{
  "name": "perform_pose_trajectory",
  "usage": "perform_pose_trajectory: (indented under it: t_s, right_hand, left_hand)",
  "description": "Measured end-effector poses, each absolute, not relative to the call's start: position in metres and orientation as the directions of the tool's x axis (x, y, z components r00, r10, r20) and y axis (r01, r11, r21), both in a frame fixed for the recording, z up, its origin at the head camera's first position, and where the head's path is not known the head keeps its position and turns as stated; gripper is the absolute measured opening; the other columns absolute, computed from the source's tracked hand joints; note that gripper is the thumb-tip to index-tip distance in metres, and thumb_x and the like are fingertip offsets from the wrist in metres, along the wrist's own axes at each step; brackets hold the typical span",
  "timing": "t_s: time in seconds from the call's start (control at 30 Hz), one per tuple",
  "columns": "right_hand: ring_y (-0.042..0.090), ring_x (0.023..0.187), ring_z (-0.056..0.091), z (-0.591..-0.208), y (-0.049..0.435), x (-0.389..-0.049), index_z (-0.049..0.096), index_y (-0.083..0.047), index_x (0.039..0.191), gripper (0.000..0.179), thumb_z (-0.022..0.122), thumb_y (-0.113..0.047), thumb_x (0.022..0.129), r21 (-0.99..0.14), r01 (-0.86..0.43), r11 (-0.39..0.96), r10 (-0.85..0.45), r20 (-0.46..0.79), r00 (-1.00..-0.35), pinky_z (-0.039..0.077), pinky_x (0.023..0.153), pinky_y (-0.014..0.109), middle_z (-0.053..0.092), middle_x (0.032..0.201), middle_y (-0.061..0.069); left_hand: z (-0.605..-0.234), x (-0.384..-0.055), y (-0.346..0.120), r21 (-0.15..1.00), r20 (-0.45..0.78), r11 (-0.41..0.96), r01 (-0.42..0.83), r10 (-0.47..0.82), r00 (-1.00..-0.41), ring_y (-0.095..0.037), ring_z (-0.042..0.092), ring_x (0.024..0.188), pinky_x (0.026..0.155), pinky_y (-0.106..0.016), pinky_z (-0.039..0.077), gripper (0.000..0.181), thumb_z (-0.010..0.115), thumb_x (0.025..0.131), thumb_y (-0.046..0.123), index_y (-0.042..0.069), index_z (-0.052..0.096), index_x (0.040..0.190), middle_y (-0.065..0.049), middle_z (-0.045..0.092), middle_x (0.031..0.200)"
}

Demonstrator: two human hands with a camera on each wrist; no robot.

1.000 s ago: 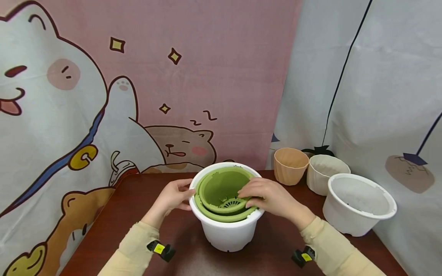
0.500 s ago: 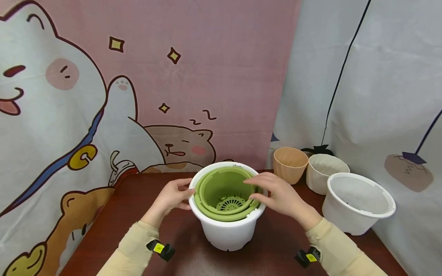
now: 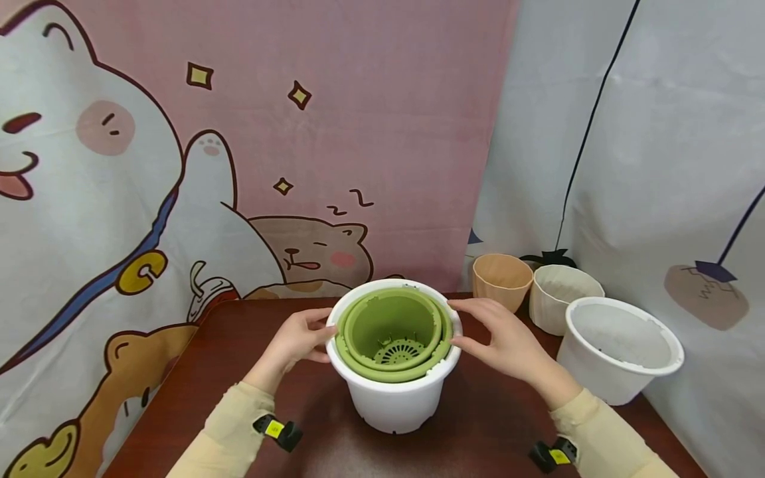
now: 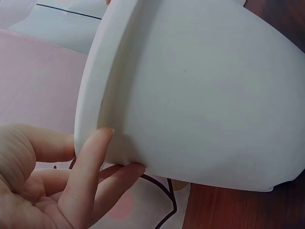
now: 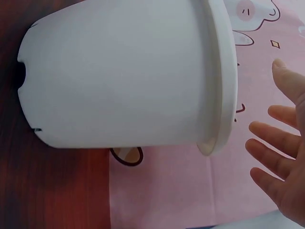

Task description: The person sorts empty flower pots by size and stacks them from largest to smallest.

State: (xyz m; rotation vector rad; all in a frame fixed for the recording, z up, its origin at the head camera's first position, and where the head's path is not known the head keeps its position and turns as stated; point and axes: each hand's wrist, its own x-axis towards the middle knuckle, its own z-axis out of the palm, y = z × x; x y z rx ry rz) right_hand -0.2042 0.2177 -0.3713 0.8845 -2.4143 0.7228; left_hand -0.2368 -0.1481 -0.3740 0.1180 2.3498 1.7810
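A white plastic flowerpot (image 3: 396, 408) stands upright on the table in the middle of the head view. Nested inside it is a green pot (image 3: 387, 376), and within that a smaller green pot (image 3: 391, 322) with a slotted bottom. My left hand (image 3: 299, 340) pinches the white pot's left rim, thumb over the edge and fingertips under the lip, as the left wrist view shows. On the other side, my right hand (image 3: 502, 337) is spread beside the right rim. In the right wrist view its fingers (image 5: 274, 138) are apart from the pot and hold nothing.
To the right on the dark red table (image 3: 239, 372) stand an orange pot (image 3: 501, 282), a cream ribbed pot (image 3: 558, 305) and another white pot (image 3: 603, 362). A cartoon-printed cloth (image 3: 382, 133) hangs behind, and a pale cloth (image 3: 657, 166) closes off the right side.
My right hand has let go of the smaller green pot's rim and drawn back to the right, fingers spreading. The small pot has settled lower. The left hand stays on the white rim.
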Motion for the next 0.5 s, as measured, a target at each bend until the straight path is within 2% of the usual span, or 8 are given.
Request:
perform_pose_trajectory:
  t_s: [0.23,0.5]
  right_hand:
    - [0.028,0.118,0.056,-0.375,0.233,-0.198,0.061,-0.009,0.132,0.057,0.083,-0.023,0.082,-0.318,-0.641,0.699,-0.396,0.574,-0.717,0.048,0.096,0.05,0.063,0.129,0.004]
    - [0.028,0.116,0.057,-0.386,0.253,-0.195,0.061,-0.008,0.131,0.059,0.084,-0.02,0.079,-0.306,-0.609,0.731,-0.358,0.589,-0.725,0.046,0.096,0.042,0.065,0.124,0.004]
  left_hand:
    - [-0.374,-0.237,-0.148,0.961,-0.104,0.272,-0.054,0.173,-0.979,-0.023,0.068,0.069,0.058,-0.039,0.063,0.046,0.064,0.095,0.001,-0.005,0.052,0.139,-0.023,0.065,0.109]
    - [-0.374,-0.237,-0.148,0.961,-0.103,0.27,-0.052,0.176,-0.979,-0.023,0.069,0.07,0.058,-0.039,0.063,0.046,0.064,0.095,0.001,-0.005,0.053,0.139,-0.023,0.065,0.109]
